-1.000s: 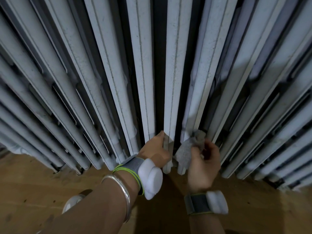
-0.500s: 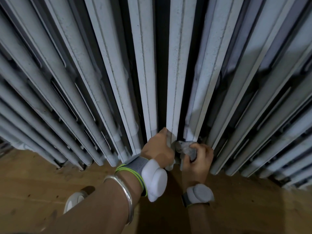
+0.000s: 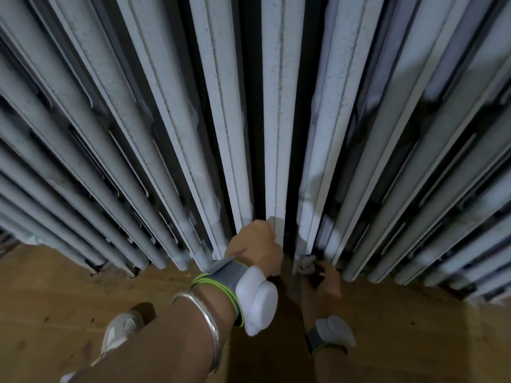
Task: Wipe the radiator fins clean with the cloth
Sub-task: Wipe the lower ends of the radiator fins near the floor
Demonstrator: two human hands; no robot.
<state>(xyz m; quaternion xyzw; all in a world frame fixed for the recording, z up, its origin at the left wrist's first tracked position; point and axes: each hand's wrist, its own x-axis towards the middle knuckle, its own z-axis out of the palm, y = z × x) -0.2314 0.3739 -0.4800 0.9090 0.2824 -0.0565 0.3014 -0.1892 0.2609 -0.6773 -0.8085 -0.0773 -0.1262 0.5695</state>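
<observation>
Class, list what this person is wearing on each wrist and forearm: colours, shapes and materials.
Both forearms are bare, no sleeves. By the left hand: a grey fabric wristband edged in lime green, carrying a rounded white pod, plus a plain silver bangle further up. By the right hand: a darker grey strap with a similar rounded white module.

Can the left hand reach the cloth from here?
Probably yes: the left hand grips a fin beside the right hand, which holds the cloth at the next fin's foot; the way looks free.
</observation>
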